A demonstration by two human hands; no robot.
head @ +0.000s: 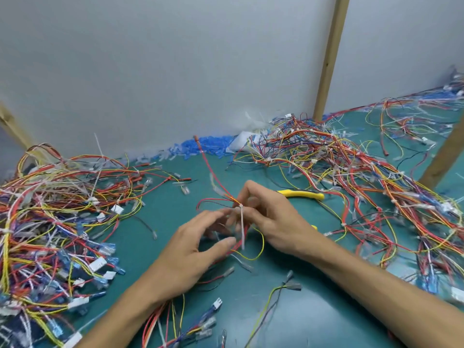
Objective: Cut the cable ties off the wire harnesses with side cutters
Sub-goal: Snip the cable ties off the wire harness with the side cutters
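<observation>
One harness point(247, 229) is sitting pinched at the tie point(241, 222) in your right hand point(271, 222); your left hand point(190, 249) is hovering loose-fingered just beside it.

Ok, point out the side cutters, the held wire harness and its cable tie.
side cutters point(302, 194): head view, on the upper yellow handle.
wire harness point(214, 177): head view, on the upper stretch of its long red wire.
cable tie point(242, 229): head view, on the white tail hanging down.

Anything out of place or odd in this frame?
Only this: the cutters lie unheld on the mat behind the right hand, though the job is cutting. That hand pinches a small harness at its uncut white tie; the left hand is blurred beside it. Nothing looks damaged.
</observation>
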